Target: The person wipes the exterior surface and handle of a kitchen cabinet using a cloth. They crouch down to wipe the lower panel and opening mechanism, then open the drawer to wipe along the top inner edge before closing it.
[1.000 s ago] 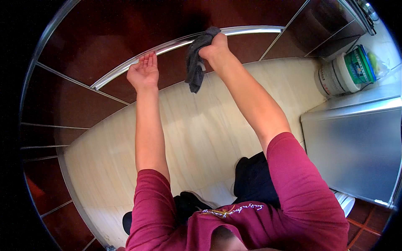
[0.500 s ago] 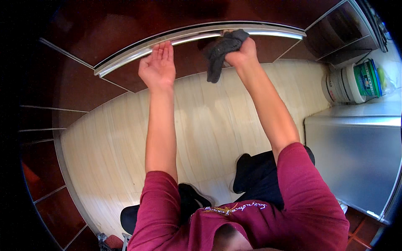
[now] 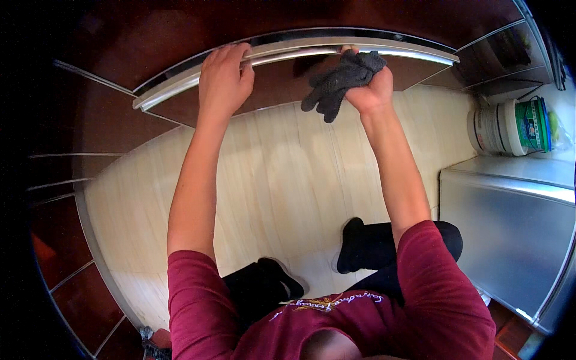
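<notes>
My left hand point(image 3: 223, 78), palm down, is closed over the silver metal edge point(image 3: 288, 59) along the top of a dark red cabinet front. Its fingertips bend over that edge, while the thumb stays on the near side. To the right, my right hand point(image 3: 375, 93) grips a dark grey knitted glove point(image 3: 347, 81) against the same metal edge. The glove's loose fingers hang down to the left, and a fingertip of mine shows above it at the edge. Most of my right fingers are hidden behind the cloth.
A pale wood-patterned floor point(image 3: 288, 174) lies below the cabinet. On the right stand a silver-grey appliance point(image 3: 504, 228) and, behind it, a white and green bucket point(image 3: 510, 126). Dark tiled panels point(image 3: 66, 240) run down the left side. My black shoes point(image 3: 282, 279) are on the floor.
My left hand has turned from palm up to palm down and closed over the metal edge. My right hand, with the glove, has shifted right along the edge.
</notes>
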A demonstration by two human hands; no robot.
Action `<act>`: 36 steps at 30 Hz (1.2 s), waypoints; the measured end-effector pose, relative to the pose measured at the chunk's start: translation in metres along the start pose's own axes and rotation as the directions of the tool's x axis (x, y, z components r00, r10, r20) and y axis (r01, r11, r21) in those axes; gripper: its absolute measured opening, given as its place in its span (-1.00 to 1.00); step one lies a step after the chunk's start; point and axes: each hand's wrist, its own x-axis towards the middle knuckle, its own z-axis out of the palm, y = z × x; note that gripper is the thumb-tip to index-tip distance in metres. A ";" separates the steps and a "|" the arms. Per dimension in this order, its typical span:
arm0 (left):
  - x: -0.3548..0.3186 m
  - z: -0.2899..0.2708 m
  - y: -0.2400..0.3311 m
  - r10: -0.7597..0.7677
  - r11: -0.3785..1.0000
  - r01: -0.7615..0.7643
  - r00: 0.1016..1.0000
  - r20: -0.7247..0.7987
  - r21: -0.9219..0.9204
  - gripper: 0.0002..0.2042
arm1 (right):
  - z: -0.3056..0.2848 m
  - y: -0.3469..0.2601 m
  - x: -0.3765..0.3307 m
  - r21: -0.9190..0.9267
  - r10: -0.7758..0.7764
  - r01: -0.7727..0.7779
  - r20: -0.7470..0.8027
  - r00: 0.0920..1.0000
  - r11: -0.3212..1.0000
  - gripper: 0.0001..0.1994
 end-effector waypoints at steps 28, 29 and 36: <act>-0.022 -0.006 0.047 -0.039 0.976 0.024 0.997 -0.066 -0.216 -0.73 | 0.160 -0.050 -0.101 -0.455 0.126 0.036 0.320 0.939 0.890 -0.62; -0.021 -0.009 0.050 -0.039 0.975 0.026 0.998 -0.052 -0.219 -0.72 | 0.157 -0.051 -0.095 -0.438 0.155 -0.006 0.305 0.940 0.899 -0.62; -0.015 -0.041 0.043 0.075 0.965 -0.059 0.996 0.055 -0.254 -0.68 | 0.116 -0.025 -0.042 -0.601 -0.201 0.261 0.166 0.965 0.755 -0.65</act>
